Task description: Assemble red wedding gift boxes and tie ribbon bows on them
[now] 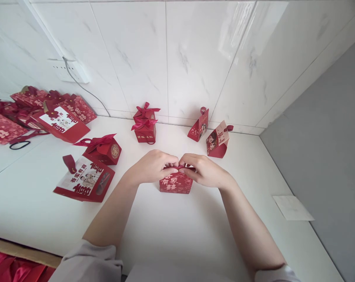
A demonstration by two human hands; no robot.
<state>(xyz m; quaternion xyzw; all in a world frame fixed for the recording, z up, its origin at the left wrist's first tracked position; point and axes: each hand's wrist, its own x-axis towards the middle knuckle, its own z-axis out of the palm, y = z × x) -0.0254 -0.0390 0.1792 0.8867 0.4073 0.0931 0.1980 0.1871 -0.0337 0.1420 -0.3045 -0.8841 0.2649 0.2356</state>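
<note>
A red gift box [175, 185] with pale characters stands upright on the white tabletop in front of me. At its top edge, my left hand [154, 166] pinches a dark red ribbon [182, 167] between thumb and fingers. My right hand [205, 169] pinches the same ribbon from the other side, and the two hands' fingertips almost meet. My fingers cover most of the ribbon and the box's upper edge, so I cannot tell whether it is knotted.
Two small bow-tied boxes [145, 131] and two triangular boxes [198, 125] stand near the tiled wall. More red boxes [86, 178] lie to the left, beside a black loop [19, 145]. A carton [24, 250] is at lower left, a white paper [292, 207] at right.
</note>
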